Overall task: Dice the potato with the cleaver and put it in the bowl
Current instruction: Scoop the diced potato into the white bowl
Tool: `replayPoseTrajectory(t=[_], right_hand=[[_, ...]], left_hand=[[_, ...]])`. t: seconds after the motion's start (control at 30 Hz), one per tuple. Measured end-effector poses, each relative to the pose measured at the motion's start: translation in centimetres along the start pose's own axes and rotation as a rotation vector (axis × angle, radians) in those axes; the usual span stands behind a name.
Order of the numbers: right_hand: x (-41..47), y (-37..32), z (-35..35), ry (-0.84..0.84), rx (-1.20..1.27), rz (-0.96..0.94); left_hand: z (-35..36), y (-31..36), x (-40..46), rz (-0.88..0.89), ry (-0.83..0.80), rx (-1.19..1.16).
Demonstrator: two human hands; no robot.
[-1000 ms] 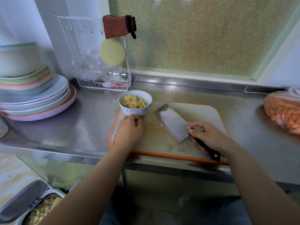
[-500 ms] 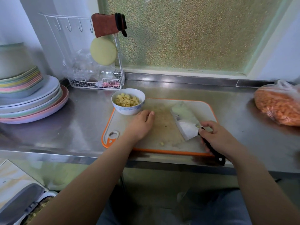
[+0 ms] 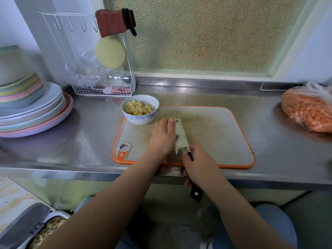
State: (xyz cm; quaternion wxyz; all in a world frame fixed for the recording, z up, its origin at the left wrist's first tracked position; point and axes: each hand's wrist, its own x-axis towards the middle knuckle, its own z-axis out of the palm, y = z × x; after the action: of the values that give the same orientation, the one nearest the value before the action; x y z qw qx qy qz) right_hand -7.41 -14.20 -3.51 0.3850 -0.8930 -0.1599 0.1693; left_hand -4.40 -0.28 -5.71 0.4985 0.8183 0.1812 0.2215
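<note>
- Stack of plates: on the steel counter, far left.
- Bowl: holds diced potato; sits at the back-left corner of the cutting board.
- Left hand: fingers extended, flat beside the cleaver blade, touching it.
- Right hand: wrapped around the cleaver's black handle.
- Bag of orange pieces: far right.

Both bare forearms are extended forward from the near edge, converging toward the middle. The left hand is laid palm down with its fingers straight and together (the fingertips pointed to the far side), just left of the right hand. The right hand is curled round a black handle, knuckles turned upward.
</note>
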Motion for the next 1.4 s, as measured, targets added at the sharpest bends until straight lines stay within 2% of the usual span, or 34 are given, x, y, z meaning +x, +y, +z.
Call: replayPoseTrajectory(t=[0.2,0.4,0.53,0.67,0.9,1.03,1.13,1.4], right_hand=[[0.0,-0.7,2.0,0.061,-0.047,-0.006],[-0.4,-0.9,1.5,0.076,0.289,-0.021],[1.3,-3.2,-0.4,0.149,0.311,-0.117],[4.9,-6.6,-1.5,0.156,0.28,-0.214],[9.1,-9.4,-0.2,0.081,0.278,-0.227],[9.7,-9.6,0.1,0.08,0.304,-0.236],[9.7,-9.4,-0.2,0.081,0.313,-0.236],[9.4,-7.5,-3.1,0.154,0.234,-0.229]], left_hand=[[1.0,0.7,-0.6,0.036,0.038,0.023],[1.4,1.2,0.3,0.129,0.032,0.113],[0.2,3.8,3.0,0.245,0.079,0.139],[-2.7,5.1,7.2,0.298,0.201,0.15],[-5.4,3.5,12.0,0.212,0.254,0.198],[-6.5,2.6,13.1,0.225,0.271,0.186],[-7.3,1.5,13.4,0.143,0.25,0.172],[-9.1,0.2,13.5,0.12,0.185,0.388]])
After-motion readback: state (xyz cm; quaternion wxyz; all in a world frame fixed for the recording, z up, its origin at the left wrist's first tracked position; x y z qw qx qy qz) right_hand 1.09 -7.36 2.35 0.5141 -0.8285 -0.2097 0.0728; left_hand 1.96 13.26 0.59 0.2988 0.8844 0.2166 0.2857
